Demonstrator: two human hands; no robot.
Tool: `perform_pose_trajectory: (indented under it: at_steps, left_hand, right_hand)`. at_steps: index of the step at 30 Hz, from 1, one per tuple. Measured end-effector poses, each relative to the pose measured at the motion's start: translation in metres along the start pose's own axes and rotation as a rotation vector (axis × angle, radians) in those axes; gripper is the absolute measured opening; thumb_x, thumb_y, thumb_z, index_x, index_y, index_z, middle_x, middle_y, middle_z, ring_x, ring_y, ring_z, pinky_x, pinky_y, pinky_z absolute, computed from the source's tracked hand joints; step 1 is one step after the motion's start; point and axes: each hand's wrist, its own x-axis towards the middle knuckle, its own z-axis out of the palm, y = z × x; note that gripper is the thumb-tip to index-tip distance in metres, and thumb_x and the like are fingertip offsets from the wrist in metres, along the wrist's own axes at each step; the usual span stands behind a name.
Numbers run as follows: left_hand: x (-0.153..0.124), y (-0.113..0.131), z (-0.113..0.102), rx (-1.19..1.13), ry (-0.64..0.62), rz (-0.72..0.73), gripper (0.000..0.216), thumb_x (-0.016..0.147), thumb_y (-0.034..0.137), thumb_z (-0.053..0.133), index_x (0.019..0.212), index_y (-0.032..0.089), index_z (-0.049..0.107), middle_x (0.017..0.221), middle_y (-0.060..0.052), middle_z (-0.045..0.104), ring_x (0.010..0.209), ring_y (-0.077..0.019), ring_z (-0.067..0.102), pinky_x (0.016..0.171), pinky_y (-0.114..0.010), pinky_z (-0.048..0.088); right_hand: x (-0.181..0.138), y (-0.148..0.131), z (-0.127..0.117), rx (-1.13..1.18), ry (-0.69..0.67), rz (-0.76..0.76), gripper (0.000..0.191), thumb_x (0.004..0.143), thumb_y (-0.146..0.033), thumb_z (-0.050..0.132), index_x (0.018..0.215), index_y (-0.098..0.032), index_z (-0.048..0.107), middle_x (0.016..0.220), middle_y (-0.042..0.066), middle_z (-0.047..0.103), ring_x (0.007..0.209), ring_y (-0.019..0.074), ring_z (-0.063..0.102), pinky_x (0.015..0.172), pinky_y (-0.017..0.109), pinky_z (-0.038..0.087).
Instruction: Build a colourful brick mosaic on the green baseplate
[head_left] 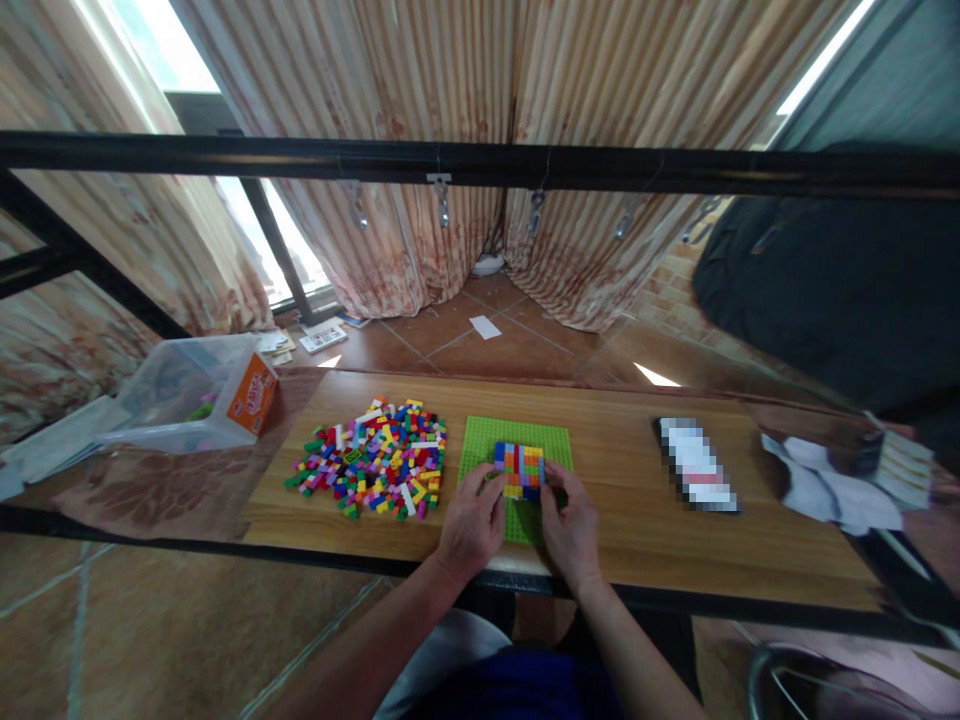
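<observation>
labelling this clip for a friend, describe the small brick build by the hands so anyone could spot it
On the wooden table, a bright green baseplate lies right of a loose pile of bricks. The brick build is the small multicoloured square on that plate, between the left hand and right hand. Unlike the pile, its bricks form one neat block.

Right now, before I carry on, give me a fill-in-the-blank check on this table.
The left hand and right hand both touch the brick block on the ____ baseplate.
The loose brick pile lies to the ____ of the baseplate.
The clear plastic box has an ____ label.
Missing words: green, left, orange.
</observation>
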Motion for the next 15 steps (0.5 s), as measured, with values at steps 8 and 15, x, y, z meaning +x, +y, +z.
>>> perform_pose_trajectory:
  at_steps: [8, 15]
  left_hand:
    - [-0.0007, -0.0002, 0.0004, 0.004, -0.010, 0.007, 0.036, 0.093, 0.013, 0.047, 0.125, 0.020, 0.060, 0.127, -0.013, 0.055, 0.117, -0.0248, 0.057, 0.098, -0.043, 0.054]
    - [-0.0005, 0.0012, 0.0004, 0.021, -0.029, 0.000, 0.038, 0.090, 0.011, 0.048, 0.125, 0.019, 0.060, 0.127, -0.013, 0.054, 0.117, -0.0253, 0.056, 0.098, -0.043, 0.053]
  right_hand:
    - [0.0002, -0.0012, 0.0010, -0.038, 0.011, -0.009, 0.030, 0.087, -0.027, 0.052, 0.113, -0.018, 0.065, 0.107, 0.012, 0.071, 0.089, 0.0228, 0.066, 0.085, 0.044, 0.054]
    - [0.0005, -0.0013, 0.0012, -0.057, -0.005, 0.013, 0.032, 0.088, -0.030, 0.053, 0.115, -0.017, 0.064, 0.106, 0.013, 0.070, 0.090, 0.0235, 0.065, 0.086, 0.045, 0.053]
